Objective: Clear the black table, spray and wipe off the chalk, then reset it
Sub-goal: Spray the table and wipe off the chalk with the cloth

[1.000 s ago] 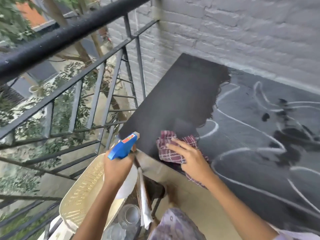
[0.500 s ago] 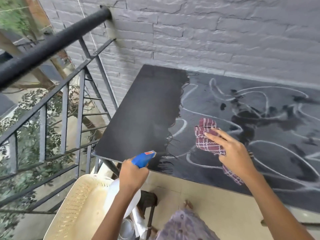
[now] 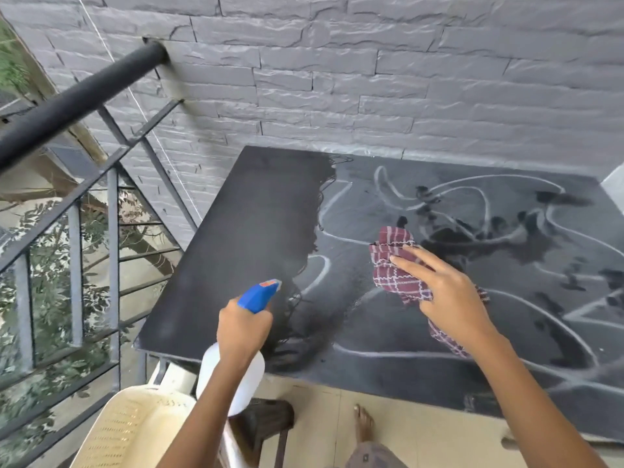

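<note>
The black table (image 3: 243, 251) stands against a grey brick wall. Its left third is wiped dark and clean; white chalk lines (image 3: 526, 319) and wet dark patches cover the middle and right. My right hand (image 3: 449, 295) presses a maroon checked cloth (image 3: 395, 261) flat on the tabletop with straight fingers, near the middle. My left hand (image 3: 243, 329) grips a white spray bottle (image 3: 233, 380) with a blue trigger head (image 3: 258, 295), its nozzle pointing over the table's front left part.
A black metal railing (image 3: 77, 96) runs along the left, with trees below. A cream plastic chair (image 3: 135, 430) stands at the lower left by a dark stool (image 3: 266, 417). My bare foot (image 3: 363, 423) is on the tiled floor in front of the table.
My right hand slid the cloth from the table's front left edge toward the middle. The spray bottle rose with my left hand to table level, and my view turned right toward the wall.
</note>
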The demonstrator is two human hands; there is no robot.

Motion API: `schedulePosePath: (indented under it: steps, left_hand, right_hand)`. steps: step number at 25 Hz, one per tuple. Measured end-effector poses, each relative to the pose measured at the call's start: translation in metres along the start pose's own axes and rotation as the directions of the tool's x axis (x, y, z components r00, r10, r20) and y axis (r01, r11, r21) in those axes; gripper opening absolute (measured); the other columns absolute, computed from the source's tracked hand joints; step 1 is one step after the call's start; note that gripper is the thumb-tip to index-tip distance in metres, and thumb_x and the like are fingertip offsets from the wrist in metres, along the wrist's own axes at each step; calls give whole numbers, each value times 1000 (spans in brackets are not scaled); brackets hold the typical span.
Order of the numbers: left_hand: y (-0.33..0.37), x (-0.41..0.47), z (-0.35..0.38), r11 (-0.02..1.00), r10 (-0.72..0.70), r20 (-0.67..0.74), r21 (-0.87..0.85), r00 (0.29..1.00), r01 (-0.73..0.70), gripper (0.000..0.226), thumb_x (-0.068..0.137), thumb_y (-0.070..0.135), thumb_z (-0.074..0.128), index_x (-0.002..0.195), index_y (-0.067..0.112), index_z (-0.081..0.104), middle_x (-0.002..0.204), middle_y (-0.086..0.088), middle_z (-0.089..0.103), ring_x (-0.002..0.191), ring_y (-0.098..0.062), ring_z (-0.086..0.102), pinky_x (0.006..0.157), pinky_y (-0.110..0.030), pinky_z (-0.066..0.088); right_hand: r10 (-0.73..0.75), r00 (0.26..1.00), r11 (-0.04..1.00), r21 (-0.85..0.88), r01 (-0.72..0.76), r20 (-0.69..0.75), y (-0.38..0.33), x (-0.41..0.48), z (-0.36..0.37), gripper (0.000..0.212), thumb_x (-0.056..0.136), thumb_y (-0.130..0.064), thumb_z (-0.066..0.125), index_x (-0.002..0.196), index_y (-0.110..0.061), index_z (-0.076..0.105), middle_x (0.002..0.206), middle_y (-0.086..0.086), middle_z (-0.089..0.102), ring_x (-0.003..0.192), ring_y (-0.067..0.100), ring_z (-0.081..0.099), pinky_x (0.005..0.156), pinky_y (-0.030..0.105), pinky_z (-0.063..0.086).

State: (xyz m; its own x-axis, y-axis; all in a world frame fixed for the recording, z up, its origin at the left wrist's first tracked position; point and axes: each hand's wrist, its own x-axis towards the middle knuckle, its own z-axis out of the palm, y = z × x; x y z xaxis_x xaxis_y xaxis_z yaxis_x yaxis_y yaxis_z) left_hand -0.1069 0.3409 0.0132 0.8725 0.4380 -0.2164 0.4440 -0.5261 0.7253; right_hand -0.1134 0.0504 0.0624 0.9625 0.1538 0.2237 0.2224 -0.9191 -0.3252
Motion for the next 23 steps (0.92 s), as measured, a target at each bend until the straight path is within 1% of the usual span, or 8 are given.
schedulePosePath:
  steps: [2,4,8,11,14,18,20,23]
  left_hand:
    - [24,13,12,1000,-14,-32,13,999,14,14,74,13,54,80,4,62,59,-5,49,55,-26,42,48,-22,34]
    - [48,24,27,999,-15,-75,38,997,18,22,68,14,51,83,5,64,61,-7,52,55,-26,45,47,-20,33]
    - [87,44,52,996,-80,-164,15,983,84,9,71,5,52,76,-1,56,56,-5,46,56,-29,45,47,-23,32]
    - [111,62,67,989,-142,-160,-61,977,134,8,72,6,51,76,-1,53,58,-4,44,56,-28,41,51,-27,34]
    - [149,85,84,988,-138,-169,-96,976,123,6,74,7,51,77,2,53,61,-3,46,62,-30,47,58,-27,37]
    - [196,119,108,999,-40,-192,-9,981,39,5,71,6,50,75,5,49,81,-16,55,73,-32,49,61,-29,37]
    - [207,131,120,1000,-14,-183,19,983,18,10,69,7,50,78,4,53,85,-18,57,70,-31,51,55,-27,35]
    - [211,145,129,998,-37,-193,-58,981,26,4,66,6,50,69,4,53,64,-10,48,57,-28,41,47,-26,30]
  right_hand:
    - [7,1000,1000,4,-7,19,10,14,-9,91,41,26,67,118,-22,66,128,3,59,73,25,65,65,-2,35]
    - [-4,999,1000,16,3,38,27,31,-18,91,42,26,66,118,-22,65,129,3,58,72,24,64,61,-9,29]
    - [-20,998,999,44,17,64,66,66,-29,92,47,26,63,122,-26,62,134,0,54,73,15,61,44,2,28]
    - [-26,999,998,55,23,48,92,90,-30,91,50,25,62,124,-29,60,137,-1,51,71,6,47,53,1,22]
    - [-30,998,999,35,29,55,111,115,-26,91,51,24,63,124,-30,60,136,-2,51,75,22,63,64,6,32]
    - [-64,997,998,18,63,32,122,138,-20,93,43,22,70,120,-29,63,131,0,56,73,29,66,54,18,48]
    - [-33,999,997,68,30,40,128,151,-16,90,50,20,70,125,-30,59,136,-1,52,82,29,66,64,29,55]
    - [27,996,992,124,-36,79,137,175,-5,86,65,17,61,133,-34,48,146,-4,38,106,22,60,80,34,54]
